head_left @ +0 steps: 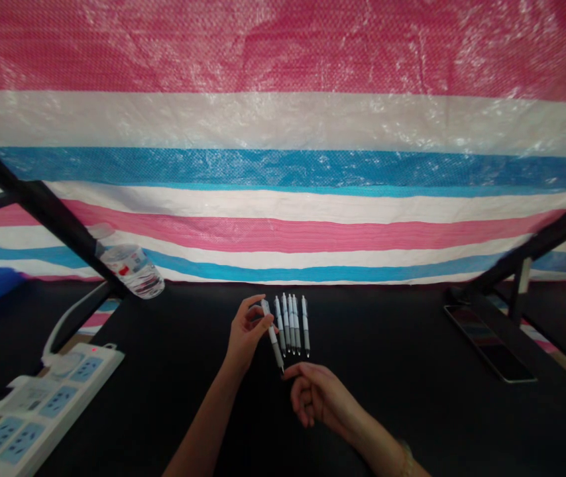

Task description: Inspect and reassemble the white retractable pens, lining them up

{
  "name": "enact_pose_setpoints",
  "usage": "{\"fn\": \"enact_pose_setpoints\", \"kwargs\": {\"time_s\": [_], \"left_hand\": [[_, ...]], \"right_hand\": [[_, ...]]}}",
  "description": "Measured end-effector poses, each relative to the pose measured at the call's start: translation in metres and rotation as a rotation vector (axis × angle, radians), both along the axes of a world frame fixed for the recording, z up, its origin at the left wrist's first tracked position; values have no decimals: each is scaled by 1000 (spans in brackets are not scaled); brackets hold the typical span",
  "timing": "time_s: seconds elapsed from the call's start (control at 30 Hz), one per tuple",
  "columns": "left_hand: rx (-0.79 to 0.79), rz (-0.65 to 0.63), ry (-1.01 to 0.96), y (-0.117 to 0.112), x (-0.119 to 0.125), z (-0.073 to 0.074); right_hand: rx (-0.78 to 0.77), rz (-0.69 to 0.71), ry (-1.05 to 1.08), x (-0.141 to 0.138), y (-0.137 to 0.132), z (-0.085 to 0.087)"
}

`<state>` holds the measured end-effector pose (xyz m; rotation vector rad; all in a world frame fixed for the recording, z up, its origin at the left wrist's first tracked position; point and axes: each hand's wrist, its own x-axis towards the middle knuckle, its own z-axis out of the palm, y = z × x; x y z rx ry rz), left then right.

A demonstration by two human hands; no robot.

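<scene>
A white and grey click pen (272, 331) is gripped near its upper end by my left hand (246, 334), between thumb and fingers. It slants with its tip down towards me. My right hand (323, 395) is just below, index finger stretched out to the pen's tip and the other fingers loosely curled. The fingertip appears to touch the tip, though I cannot tell for sure. Immediately right of the held pen, several similar pens (293, 326) lie side by side on the black table (387, 384), tips towards me. The rightmost pen (305, 328) sits slightly apart.
A white power strip (59, 404) with a plugged-in cable lies at the left. Behind it, a clear plastic bottle (136, 270) leans near a black frame bar (39, 205). A phone (490, 343) lies at right. A striped sheet (283, 235) hangs behind the table.
</scene>
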<state>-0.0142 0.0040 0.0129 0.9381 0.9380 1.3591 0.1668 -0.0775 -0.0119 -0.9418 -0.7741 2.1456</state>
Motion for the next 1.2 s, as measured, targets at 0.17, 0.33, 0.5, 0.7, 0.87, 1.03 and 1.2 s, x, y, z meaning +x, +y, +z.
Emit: {"fn": "enact_pose_setpoints", "kwargs": {"time_s": [0.17, 0.33, 0.5, 0.7, 0.87, 1.03, 1.2], "left_hand": [[13, 11, 12, 0, 0, -2], [2, 42, -4, 1, -2, -4], [7, 74, 5, 2, -2, -4], [20, 84, -16, 2, -1, -5], [28, 132, 8, 3, -3, -7], [-14, 205, 102, 6, -5, -12], [148, 362, 497, 11, -12, -22]], "right_hand": [[8, 22, -41, -1, 0, 0], [126, 70, -208, -4, -3, 2], [341, 5, -421, -5, -6, 8], [384, -4, -451, -5, -7, 12], [395, 0, -461, -6, -7, 14], [392, -6, -463, -6, -6, 16], [387, -6, -453, -5, -6, 13]]}}
